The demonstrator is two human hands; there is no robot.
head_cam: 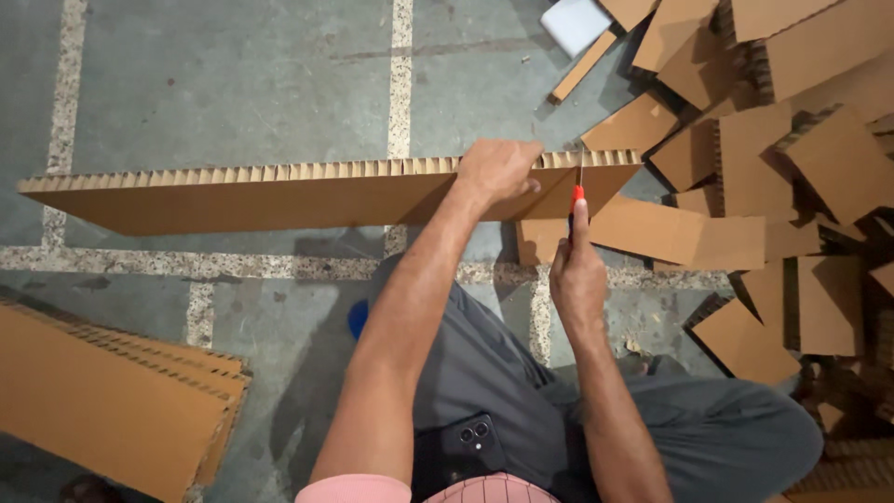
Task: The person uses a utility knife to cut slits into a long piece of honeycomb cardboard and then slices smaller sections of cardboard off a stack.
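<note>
Mid-cut, by the look of it: a slice going down through the honeycomb cardboard strip close to its right end. Left hand clamped over the strip's top edge, fingers curled round the far side, holding it upright on its long edge. Right hand closed round the red-handled knife, forefinger laid along the handle, blade standing upright against the strip just right of the left hand. Next move, at a guess: a steady pull of the blade down through the thickness, with the left thumb kept clear of the line. Right of the strip, a heap of cut cardboard pieces; below its left end, a stack of boards; under the strip, a grey tiled floor.
</note>
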